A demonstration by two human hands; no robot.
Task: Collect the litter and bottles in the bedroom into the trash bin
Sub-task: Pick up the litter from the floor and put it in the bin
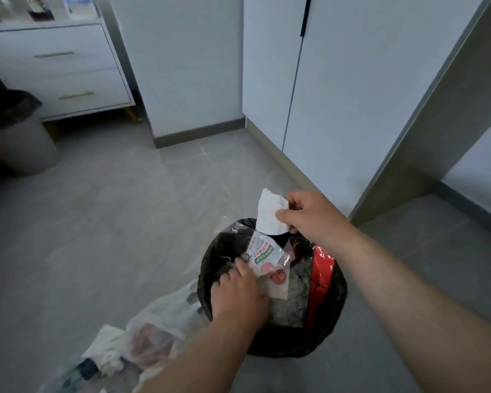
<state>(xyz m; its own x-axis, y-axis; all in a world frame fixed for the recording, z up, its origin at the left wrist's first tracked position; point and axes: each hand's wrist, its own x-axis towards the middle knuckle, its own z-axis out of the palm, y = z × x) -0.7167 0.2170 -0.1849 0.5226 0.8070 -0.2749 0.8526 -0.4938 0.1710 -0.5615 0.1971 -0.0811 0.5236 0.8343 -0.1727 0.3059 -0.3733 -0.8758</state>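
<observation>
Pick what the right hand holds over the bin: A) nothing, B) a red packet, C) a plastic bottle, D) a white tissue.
D: the right hand pinches a white tissue above the black-lined trash bin, while the left hand holds a printed wrapper.

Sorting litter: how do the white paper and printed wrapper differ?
The white paper in the right hand is plain; the wrapper in the left hand is printed red and green. The paper is by the far rim; the wrapper nearer the middle. Both are over the trash bin.
</observation>
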